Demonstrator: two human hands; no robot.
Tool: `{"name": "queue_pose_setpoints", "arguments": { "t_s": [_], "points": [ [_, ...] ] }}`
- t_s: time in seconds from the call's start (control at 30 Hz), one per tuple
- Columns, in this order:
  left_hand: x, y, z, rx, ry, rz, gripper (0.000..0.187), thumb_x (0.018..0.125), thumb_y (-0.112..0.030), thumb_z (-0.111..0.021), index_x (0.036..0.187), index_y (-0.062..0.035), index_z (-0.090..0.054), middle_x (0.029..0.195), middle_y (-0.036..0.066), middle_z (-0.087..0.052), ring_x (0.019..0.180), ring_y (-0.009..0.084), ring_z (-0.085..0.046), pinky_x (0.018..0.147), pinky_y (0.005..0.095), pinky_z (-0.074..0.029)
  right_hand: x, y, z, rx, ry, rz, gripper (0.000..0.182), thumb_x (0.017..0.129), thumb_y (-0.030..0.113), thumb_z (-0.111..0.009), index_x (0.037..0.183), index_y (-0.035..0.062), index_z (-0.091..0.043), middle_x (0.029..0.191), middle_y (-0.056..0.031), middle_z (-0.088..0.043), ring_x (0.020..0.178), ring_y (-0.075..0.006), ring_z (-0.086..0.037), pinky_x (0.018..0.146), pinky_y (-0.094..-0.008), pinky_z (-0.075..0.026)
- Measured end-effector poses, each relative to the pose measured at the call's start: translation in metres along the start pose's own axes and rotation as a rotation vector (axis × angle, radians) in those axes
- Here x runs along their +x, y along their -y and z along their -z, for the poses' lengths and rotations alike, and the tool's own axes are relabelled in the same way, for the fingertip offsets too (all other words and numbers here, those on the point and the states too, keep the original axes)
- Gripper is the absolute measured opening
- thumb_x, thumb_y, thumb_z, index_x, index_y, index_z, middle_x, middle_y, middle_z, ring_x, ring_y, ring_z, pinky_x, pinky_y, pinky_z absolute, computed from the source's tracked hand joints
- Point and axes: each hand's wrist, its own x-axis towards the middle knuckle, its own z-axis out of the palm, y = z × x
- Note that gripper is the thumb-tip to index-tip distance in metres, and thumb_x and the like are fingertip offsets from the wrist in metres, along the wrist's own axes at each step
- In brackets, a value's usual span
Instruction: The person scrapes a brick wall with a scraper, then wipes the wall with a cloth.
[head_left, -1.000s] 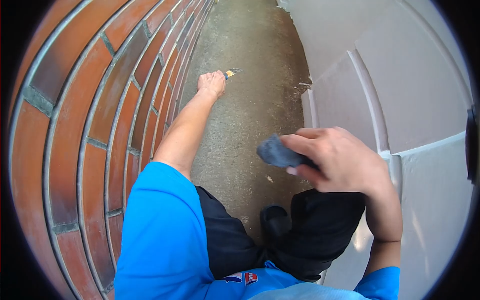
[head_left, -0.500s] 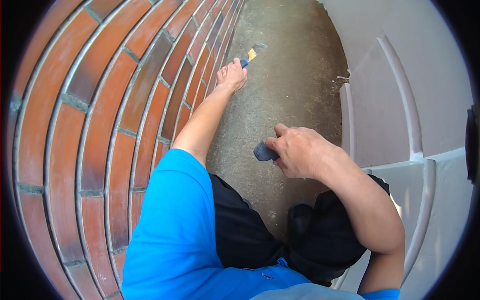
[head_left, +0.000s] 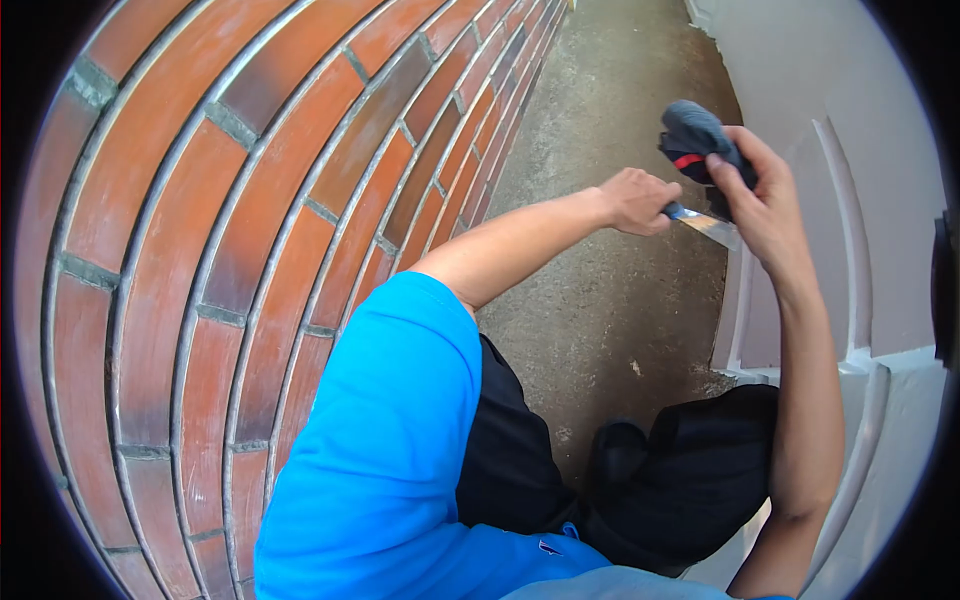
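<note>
My left hand (head_left: 640, 200) is closed around the blue handle of a putty knife (head_left: 708, 224), whose shiny blade points right toward my other hand. My right hand (head_left: 768, 205) grips a bunched dark grey cloth (head_left: 697, 136) with a red stripe, held up above the knife. A darker fold of the cloth hangs below my right fingers and overlaps the blade in this view. Both hands are out in front of me, over the concrete floor.
A red brick wall (head_left: 260, 250) with grey mortar lines runs along my left. On the right stands a pale moulded wall (head_left: 880, 200). Between them lies a narrow concrete floor (head_left: 570, 340). My bent knee (head_left: 710, 470) in black trousers is close to the pale wall.
The putty knife has come back from beside the brick wall to the right, toward the cloth. My right hand has risen and turned, showing more of the cloth. The view has shifted left.
</note>
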Motion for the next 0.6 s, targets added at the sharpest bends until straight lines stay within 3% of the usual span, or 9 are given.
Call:
{"name": "queue_pose_setpoints", "arguments": {
  "t_s": [0.1, 0.17, 0.2, 0.37, 0.6],
  "points": [
    [0.021, -0.018, 0.004, -0.188, -0.151, 0.074, 0.03, 0.085, -0.03, -0.054, 0.098, -0.0028, -0.056, 0.086, 0.023, -0.068, 0.087, 0.0432, -0.067, 0.081, 0.0516, -0.052, -0.006, 0.009, 0.022, 0.002, -0.108, 0.045, 0.024, 0.095, 0.018, -0.066, 0.111, 0.0017, -0.064, 0.091, -0.0033, -0.067, 0.082, -0.0077, -0.06, 0.073, -0.0257, -0.05],
    [0.028, -0.022, 0.012, -0.301, -0.265, 0.138, 0.031, 0.086, -0.029, -0.055, 0.1, -0.0021, -0.057, 0.088, 0.024, -0.068, 0.089, 0.0444, -0.066, 0.083, 0.0515, -0.052, -0.011, 0.016, 0.028, 0.013, -0.185, -0.08, 0.034, 0.094, 0.023, -0.068, 0.123, 0.0053, -0.06, 0.095, -0.0076, -0.07, 0.084, -0.0111, -0.067, 0.075, -0.0247, -0.053],
    [0.03, -0.028, 0.024, -0.365, -0.319, 0.166, 0.031, 0.086, -0.028, -0.055, 0.101, -0.0017, -0.057, 0.088, 0.025, -0.068, 0.09, 0.045, -0.066, 0.083, 0.0513, -0.052, -0.013, 0.014, 0.032, -0.078, -0.171, -0.168, 0.047, 0.094, 0.025, -0.068, 0.136, 0.009, -0.055, 0.093, -0.0092, -0.071, 0.084, -0.0131, -0.07, 0.076, -0.0261, -0.053],
    [0.039, -0.041, 0.032, -0.57, -0.539, 0.194, 0.025, 0.084, -0.019, -0.061, 0.1, 0.0, -0.056, 0.087, 0.027, -0.068, 0.091, 0.0466, -0.065, 0.083, 0.0499, -0.051, -0.013, -0.008, 0.031, -0.26, -0.043, -0.249, 0.063, 0.093, 0.03, -0.068, 0.15, 0.018, -0.044, 0.086, -0.0098, -0.072, 0.079, -0.0114, -0.069, 0.075, -0.0265, -0.052],
    [0.032, -0.062, 0.016, -0.655, -0.687, 0.129, 0.028, 0.082, -0.008, -0.059, 0.106, 0.0005, -0.047, 0.09, 0.028, -0.065, 0.093, 0.0478, -0.063, 0.083, 0.0516, -0.049, 0.001, -0.037, 0.021, -0.239, -0.197, -0.271, 0.06, 0.093, 0.048, -0.066, 0.13, 0.0017, -0.056, 0.084, -0.0078, -0.068, 0.078, -0.0118, -0.064, 0.074, -0.0272, -0.051]
  ]
}}
